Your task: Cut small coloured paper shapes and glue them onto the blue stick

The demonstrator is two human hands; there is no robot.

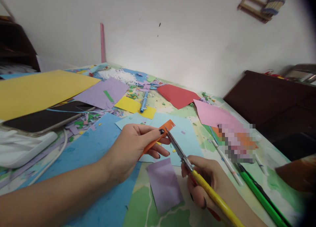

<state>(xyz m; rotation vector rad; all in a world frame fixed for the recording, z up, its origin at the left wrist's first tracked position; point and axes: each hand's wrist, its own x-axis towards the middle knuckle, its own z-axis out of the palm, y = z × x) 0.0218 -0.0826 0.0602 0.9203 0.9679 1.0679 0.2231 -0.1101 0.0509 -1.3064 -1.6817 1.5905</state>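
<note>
Between the thumb and fingers of my left hand [138, 139] is a strip of orange paper [168, 124], its upper end cut into a fringe. My right hand [207, 177] grips a pair of scissors [206, 184] with a yellow handle. The blade tips touch or nearly touch the strip's edge by my left thumb; whether they are in the paper I cannot tell. Beneath my hands lie a light blue sheet [186, 128] and a larger blue sheet [98, 174]. A small purple piece of paper [165, 185] is just left of the scissors.
On the left are a phone [49, 116], a white case [24, 151] and a yellow sheet [41, 92]. Paper scraps, white string [118, 77] and a red sheet [179, 95] lie toward the wall. A green cutter [261, 194] and a white stick [228, 162] are at right.
</note>
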